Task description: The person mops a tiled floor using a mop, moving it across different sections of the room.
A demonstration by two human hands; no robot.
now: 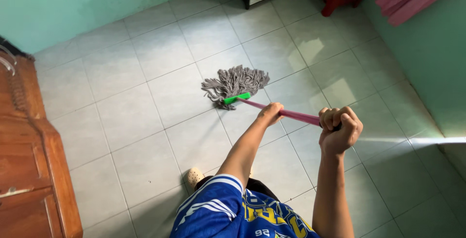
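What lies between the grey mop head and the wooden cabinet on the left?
In the head view, only bare pale floor tiles lie between the mop head and the wooden cabinet; nothing stands there.

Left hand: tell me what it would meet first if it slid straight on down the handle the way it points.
The left hand points down the pink handle. Going straight on, it would likely first meet the green socket, then the grey mop head on the tiled floor.

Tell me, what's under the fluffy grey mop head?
Pale floor tiles lie under the mop head. The grey strands spread flat and cover a patch of tile, so nothing beneath shows. Left hand and right hand grip the pink handle.
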